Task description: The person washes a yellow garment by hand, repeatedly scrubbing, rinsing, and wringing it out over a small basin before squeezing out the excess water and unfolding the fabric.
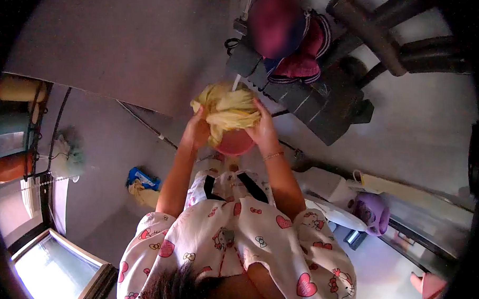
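Observation:
A bunched yellow cloth point(228, 108) hangs between my two hands, above a pink basin point(236, 143). My left hand point(198, 128) grips the cloth's left edge, with its fingers partly hidden by the folds. On the right side of the cloth, my right hand point(263, 125) has its fingers closed on the fabric. The cloth covers the far part of the basin. A white strip, perhaps a stream of water, shows just above the cloth.
Dark grey blocks point(325, 110) and a dark red cloth item point(300, 62) lie beyond to the right. A purple container point(371, 213) stands at the right. A blue packet point(142, 178) is on the left. A framed window point(58, 267) shows at lower left.

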`<state>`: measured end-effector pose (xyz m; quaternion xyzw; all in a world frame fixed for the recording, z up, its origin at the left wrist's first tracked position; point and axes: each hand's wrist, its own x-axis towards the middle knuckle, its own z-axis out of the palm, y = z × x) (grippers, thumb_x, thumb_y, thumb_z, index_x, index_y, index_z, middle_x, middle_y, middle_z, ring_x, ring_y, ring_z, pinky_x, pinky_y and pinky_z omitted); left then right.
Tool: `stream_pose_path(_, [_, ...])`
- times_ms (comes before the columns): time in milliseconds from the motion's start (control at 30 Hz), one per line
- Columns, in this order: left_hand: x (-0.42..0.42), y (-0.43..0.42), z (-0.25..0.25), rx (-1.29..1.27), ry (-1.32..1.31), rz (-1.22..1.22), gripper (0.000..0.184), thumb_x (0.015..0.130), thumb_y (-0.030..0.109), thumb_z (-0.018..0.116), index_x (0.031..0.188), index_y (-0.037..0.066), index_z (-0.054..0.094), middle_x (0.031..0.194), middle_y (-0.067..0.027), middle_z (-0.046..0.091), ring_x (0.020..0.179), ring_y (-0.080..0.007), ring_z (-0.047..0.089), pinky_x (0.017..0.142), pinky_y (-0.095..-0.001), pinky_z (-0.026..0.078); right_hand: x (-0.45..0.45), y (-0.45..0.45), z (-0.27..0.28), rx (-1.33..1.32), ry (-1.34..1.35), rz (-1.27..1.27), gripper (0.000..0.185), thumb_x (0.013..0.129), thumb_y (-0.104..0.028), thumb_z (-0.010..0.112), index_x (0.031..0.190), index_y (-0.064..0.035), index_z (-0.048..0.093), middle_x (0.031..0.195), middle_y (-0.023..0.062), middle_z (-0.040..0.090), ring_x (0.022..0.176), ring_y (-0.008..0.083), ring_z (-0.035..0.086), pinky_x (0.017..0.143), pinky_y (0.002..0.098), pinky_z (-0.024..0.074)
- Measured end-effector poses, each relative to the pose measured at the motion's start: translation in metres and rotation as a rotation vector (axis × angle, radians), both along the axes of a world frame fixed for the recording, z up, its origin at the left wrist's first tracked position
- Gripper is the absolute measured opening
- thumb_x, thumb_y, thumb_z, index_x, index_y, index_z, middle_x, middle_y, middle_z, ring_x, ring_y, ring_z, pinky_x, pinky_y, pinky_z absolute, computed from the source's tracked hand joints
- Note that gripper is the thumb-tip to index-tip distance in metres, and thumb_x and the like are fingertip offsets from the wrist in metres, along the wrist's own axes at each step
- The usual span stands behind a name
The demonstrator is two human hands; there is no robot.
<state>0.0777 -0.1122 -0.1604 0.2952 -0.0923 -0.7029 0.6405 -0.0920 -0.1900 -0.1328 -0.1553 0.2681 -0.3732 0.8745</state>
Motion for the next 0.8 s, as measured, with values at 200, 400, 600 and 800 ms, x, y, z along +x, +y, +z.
stream_pose_path(200, [-0.008,-0.021,0.030,0.086,-0.067,-0.009,0.055,0.078,0.032,0.057,0.120,0.003,0.036,0.113,-0.0104,0.047,0.104,-0.0221,0.046,0.088,-0.0357,0.038,0.004,0.015,0.016,0.134,-0.106,-0.056,0.039,0.083,-0.030,0.050,0.108,-0.0010,0.048,0.103,0.0107,0.055,0.097,0.0273,0.053,0.081,0.0423,0.0462])
stream_pose_path(400, [-0.030,-0.029,0.065,0.017,-0.632,0.272,0.021,0.064,0.001,0.049,0.084,-0.001,0.055,0.079,-0.0032,0.056,0.070,-0.0103,0.051,0.061,-0.0242,0.043,0.018,-0.007,-0.041,-0.334,0.472,-0.004,0.029,0.077,-0.023,0.053,0.099,-0.0039,0.056,0.095,0.0071,0.058,0.088,0.0214,0.056,0.073,0.0313,0.0457])
stream_pose_path(600, [-0.021,-0.017,0.097,0.109,-0.825,-0.001,0.022,0.067,0.005,0.053,0.089,-0.001,0.054,0.084,-0.0036,0.057,0.073,-0.0093,0.051,0.064,-0.0239,0.042,0.005,-0.020,0.016,-0.303,0.252,0.195,0.029,0.075,-0.019,0.052,0.099,-0.0054,0.057,0.095,0.0062,0.058,0.085,0.0179,0.056,0.076,0.0292,0.0442])
stream_pose_path(800, [0.011,0.005,0.132,-0.037,-1.051,0.044,0.021,0.083,0.020,0.050,0.092,0.001,0.051,0.080,0.0002,0.052,0.076,-0.0077,0.046,0.068,-0.0227,0.038,-0.030,-0.018,0.073,-0.237,0.356,0.256,0.043,0.071,-0.013,0.060,0.112,-0.0041,0.049,0.103,0.0100,0.056,0.093,0.0190,0.055,0.084,0.0314,0.0428])
